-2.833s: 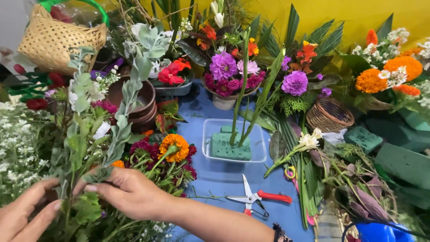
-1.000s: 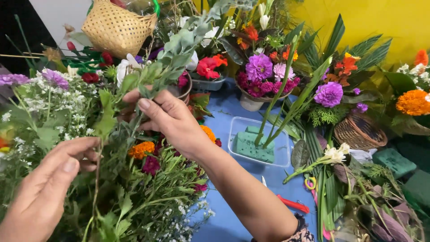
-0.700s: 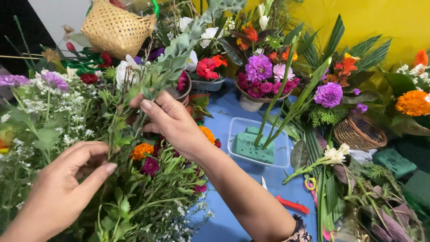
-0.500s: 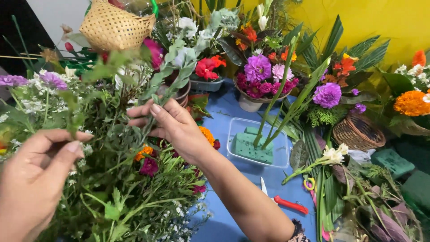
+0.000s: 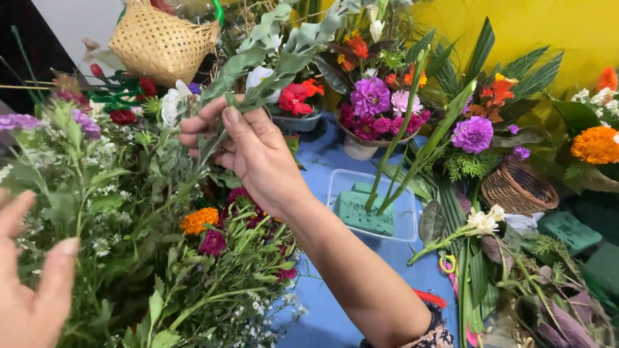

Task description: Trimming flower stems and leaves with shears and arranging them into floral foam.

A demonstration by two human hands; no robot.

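My right hand grips a long sprig of grey-green leaves by its stem, held up over a heap of cut greenery and small flowers. The sprig's tip reaches up past the red flowers. At the lower left my left hand hovers with fingers apart and holds nothing. A clear plastic tray with a green foam block sits on the blue table; two long green leaves stand stuck in the foam.
A woven basket hangs at the top left. Purple and pink flowers in a pot, orange marigolds, a small wicker basket, green foam bricks and red-handled scissors lie to the right. A yellow wall stands behind.
My right hand has lifted the leafy sprig up out of the heap. My left hand let go of the stems and dropped to the lower left.
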